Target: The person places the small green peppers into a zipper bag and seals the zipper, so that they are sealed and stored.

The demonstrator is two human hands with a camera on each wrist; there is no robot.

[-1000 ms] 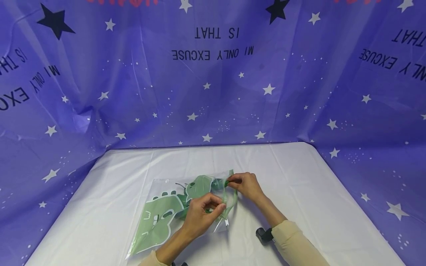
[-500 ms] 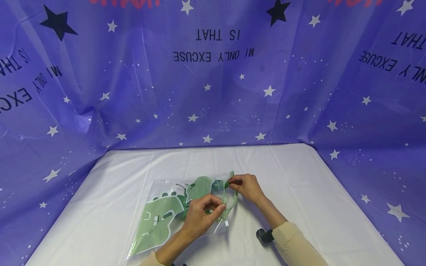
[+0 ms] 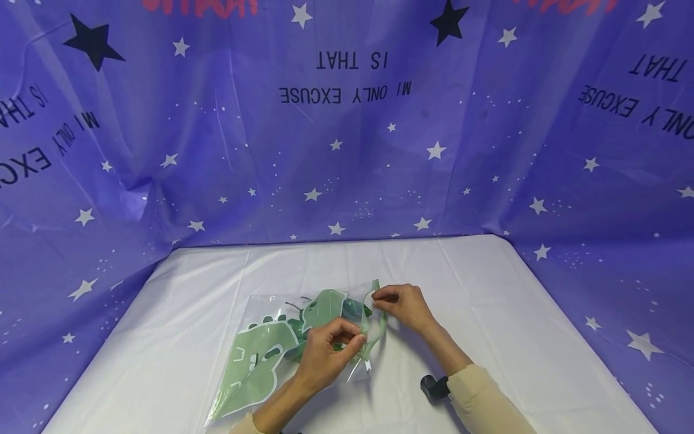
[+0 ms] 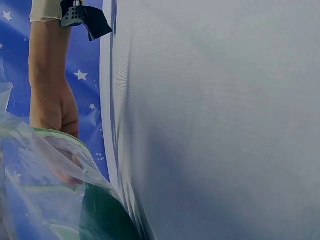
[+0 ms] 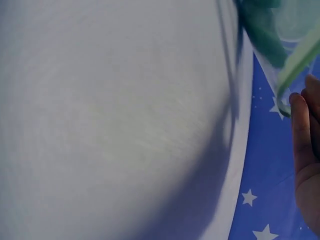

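Note:
A clear zipper bag (image 3: 260, 355) printed with light green dinosaurs lies slanted on the white table, its green-edged mouth (image 3: 384, 325) parted toward the right. Something dark green (image 3: 352, 308) is inside; its kind is not clear. My left hand (image 3: 328, 352) pinches the near side of the mouth between thumb and fingers. At the far side of the mouth, my right hand (image 3: 403, 306) has thumb and fingertips together on the green edging. In the left wrist view, clear film covers the right hand's fingers (image 4: 65, 165). A white zip slider (image 3: 368, 365) hangs at the mouth's near corner.
The white-clothed table (image 3: 461, 271) extends around the bag. A purple star-patterned curtain (image 3: 347, 181) rises behind it and along both sides. A black wrist camera (image 3: 434, 389) sits by the right sleeve.
My right fingertips have shifted slightly off the dark green piece, which now shows a little below them. The left hand and the bag stay nearly still.

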